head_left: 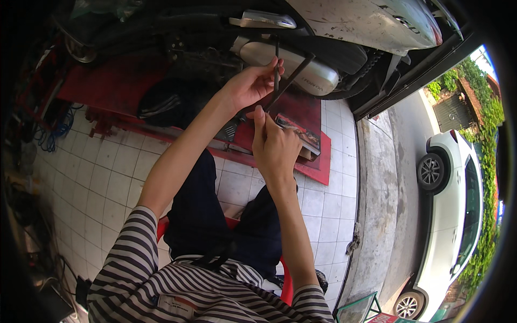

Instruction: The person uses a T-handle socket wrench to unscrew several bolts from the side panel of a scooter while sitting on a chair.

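Observation:
My left hand (256, 85) is closed, its fingers pinching a thin dark rod (277, 72) that stands nearly upright in front of the scooter's silver engine cover (288, 64). Just below and to the right, my right hand (277, 145) is closed with its thumb up. From its fingertips a longer dark metal bar (291, 79) slants up to the right, with a short bend at its top end. Whether the rod and the bar touch, I cannot tell. The scooter's grey body panel (371, 24) and silver footrest (266, 20) hang above both hands.
A red lift platform (97, 86) runs beneath the scooter. On it lie a printed box (304, 134) beside my right hand and a dark cloth-like bundle (161, 102). Blue cable (54, 132) is coiled at left. Outside at right stands a white car (458, 204).

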A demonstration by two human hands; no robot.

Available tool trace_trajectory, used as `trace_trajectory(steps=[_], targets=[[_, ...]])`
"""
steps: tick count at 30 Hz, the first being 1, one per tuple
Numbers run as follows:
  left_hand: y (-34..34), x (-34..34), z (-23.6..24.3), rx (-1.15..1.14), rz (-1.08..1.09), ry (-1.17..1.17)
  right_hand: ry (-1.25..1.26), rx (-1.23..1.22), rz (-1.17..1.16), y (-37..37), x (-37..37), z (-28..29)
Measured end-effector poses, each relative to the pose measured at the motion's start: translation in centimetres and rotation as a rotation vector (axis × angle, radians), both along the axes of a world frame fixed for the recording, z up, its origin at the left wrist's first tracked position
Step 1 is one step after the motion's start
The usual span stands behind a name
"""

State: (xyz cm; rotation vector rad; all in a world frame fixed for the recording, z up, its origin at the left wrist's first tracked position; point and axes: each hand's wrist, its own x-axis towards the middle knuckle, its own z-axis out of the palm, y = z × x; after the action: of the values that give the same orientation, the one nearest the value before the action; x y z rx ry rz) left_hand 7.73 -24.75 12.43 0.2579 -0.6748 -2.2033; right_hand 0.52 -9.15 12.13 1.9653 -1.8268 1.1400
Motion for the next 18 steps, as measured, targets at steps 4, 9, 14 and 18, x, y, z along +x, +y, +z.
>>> trace_trajectory(steps=[4, 9, 14, 18], targets=[[-1.3, -0.2, -1.0, -0.037, -0.136, 0.030, 0.044, 0.068, 0.104, -0.2, 0.2, 2.2], [-1.2, -0.5, -0.7, -0.076, -0.142, 0.071, -0.037, 0.059, 0.062, 1.0, -0.3, 6.0], [-1.0, -1.5, -0.8, 0.010, -0.164, 0.117, -0.021, 0.103, -0.144, 2.3, -1.4, 7.3], [-0.9, -1.5, -0.8, 0.025, -0.205, 0.116, -0.063, 0.059, -0.180, 2.5, -2.4, 7.4]])
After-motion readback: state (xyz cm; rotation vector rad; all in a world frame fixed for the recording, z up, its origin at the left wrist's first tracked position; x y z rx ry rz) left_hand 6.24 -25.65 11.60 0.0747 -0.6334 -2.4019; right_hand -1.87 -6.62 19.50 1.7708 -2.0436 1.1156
